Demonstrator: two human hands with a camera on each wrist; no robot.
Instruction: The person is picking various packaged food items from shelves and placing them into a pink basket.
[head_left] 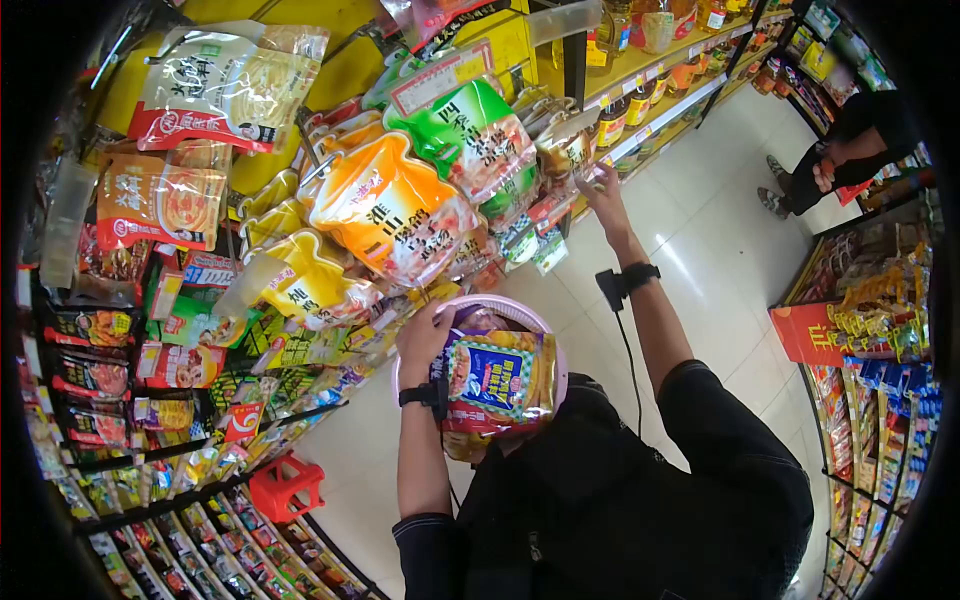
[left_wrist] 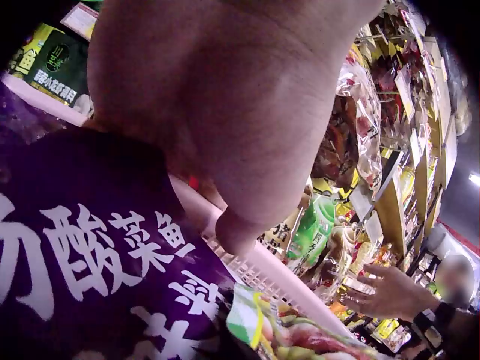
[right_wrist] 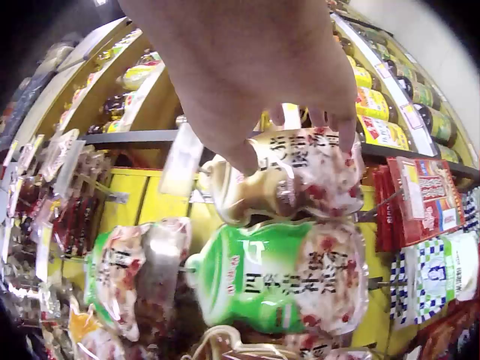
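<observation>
My left hand (head_left: 424, 345) grips the rim of a pink plastic basket (head_left: 545, 318) held at the body. A purple packet (head_left: 465, 372) with a blue label lies on top in the basket; the left wrist view shows its white lettering close up. My right hand (head_left: 608, 205) reaches to the hanging soup-mix packets, fingers spread. In the right wrist view its thumb and fingertips are at either side of a brown-and-white packet (right_wrist: 289, 176). Just below that hangs a green packet (right_wrist: 281, 277). An orange packet (head_left: 390, 210) hangs further left in the head view.
Yellow shelving (head_left: 350, 65) carries packets on hooks, with plastic price tags sticking out. Bottles (head_left: 640, 105) line shelves at the upper right. A red stool (head_left: 287, 487) stands on the floor at lower left. Another person (head_left: 850, 150) stands across the aisle, near a red display box (head_left: 803, 333).
</observation>
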